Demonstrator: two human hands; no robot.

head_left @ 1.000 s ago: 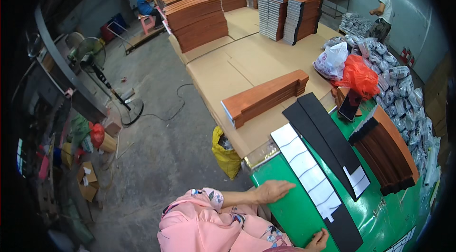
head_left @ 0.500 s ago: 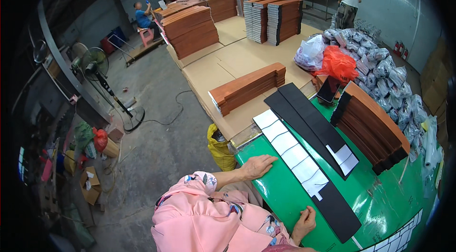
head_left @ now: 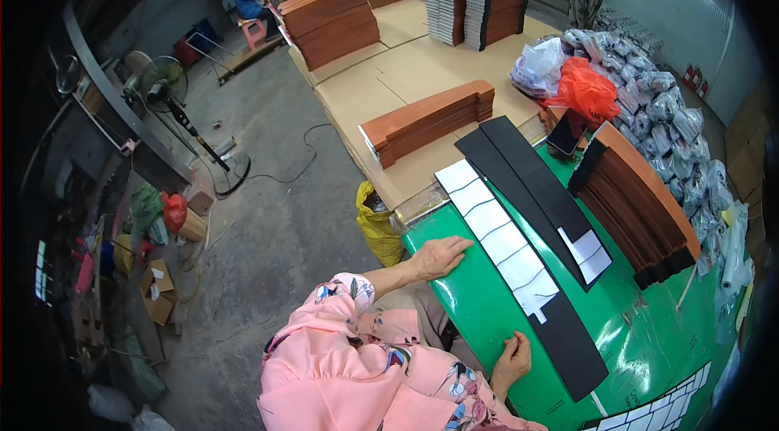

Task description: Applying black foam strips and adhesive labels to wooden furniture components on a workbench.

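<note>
A long black strip [head_left: 578, 354] lies slantwise on the green tabletop [head_left: 462, 301], its far part covered by a row of white pieces [head_left: 487, 226]. My left hand [head_left: 442, 257] rests on the table's near left edge, fingers extended and holding nothing. Left of the strip's bare black end is my right hand [head_left: 511, 358], its fingers loosely bent and apart, with nothing visible in them. Beyond the strip lie overlapping black strips [head_left: 527, 179], with a white patch [head_left: 586, 252] at their near end. More white pieces [head_left: 665, 402] on black show at the lower right.
Brown curved slats [head_left: 637, 212] stand stacked on the right, near a phone [head_left: 565, 135]. Another brown stack [head_left: 430, 122] sits on the cardboard-covered table [head_left: 341, 102]. Wrapped packets [head_left: 677, 127] and a red bag [head_left: 583, 90] lie behind. A yellow sack [head_left: 377, 232] stands below the table edge.
The view has tilted slightly downward, so the far things sit higher. My right hand has shifted slightly away from the strip's edge; my left hand stays at the table edge.
</note>
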